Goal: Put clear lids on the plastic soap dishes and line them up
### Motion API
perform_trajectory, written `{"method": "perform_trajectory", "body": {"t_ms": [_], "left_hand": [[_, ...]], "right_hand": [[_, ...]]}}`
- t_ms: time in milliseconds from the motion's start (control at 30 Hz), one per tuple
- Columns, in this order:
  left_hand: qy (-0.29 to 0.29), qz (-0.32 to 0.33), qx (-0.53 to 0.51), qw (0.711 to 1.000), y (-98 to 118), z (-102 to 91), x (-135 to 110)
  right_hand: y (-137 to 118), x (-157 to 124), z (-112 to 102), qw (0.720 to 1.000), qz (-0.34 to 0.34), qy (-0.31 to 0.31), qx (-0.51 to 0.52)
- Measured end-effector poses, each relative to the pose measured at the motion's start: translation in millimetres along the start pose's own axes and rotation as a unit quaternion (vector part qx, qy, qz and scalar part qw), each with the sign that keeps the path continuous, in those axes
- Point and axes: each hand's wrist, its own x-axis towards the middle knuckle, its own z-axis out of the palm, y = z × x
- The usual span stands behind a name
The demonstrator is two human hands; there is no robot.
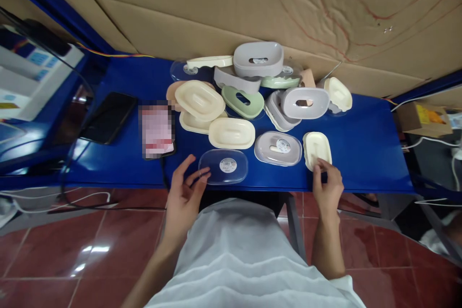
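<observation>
Clear lid (224, 167) | left hand (185, 192) touching | cream tray (316, 149) | right hand (327, 186) touching

Card (157, 131) on table: face blurred out. Round label (228, 165) on clear lid (224, 167): print too small.

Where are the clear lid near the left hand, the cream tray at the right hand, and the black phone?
clear lid (224, 167), head view, round sticker.
cream tray (316, 148), head view, its middle.
black phone (109, 117), head view, screen.
</observation>
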Motion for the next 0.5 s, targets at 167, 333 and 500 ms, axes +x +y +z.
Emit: {"method": "perform_trajectory", "body": {"t_ms": [167,333,500], "left_hand": [[-0.069,0.168,0.281,0.942,-4.0,-0.6,-6.2],[-0.032,0.243,0.443,0.862,-7.7,11.4,-5.8],[-0.052,0.355,0.393,0.847,-7.5,19.7,-15.0]], "right_hand": [[3.1,-2.2,1.6,0.999,-0.022,0.014,-0.027],[-28.9,-12.8,-17.6,0.986,-0.108,0.111,0.066],[-77.5,-37.7,-15.5,0.931,-0.311,-0.082,0.172]]}}
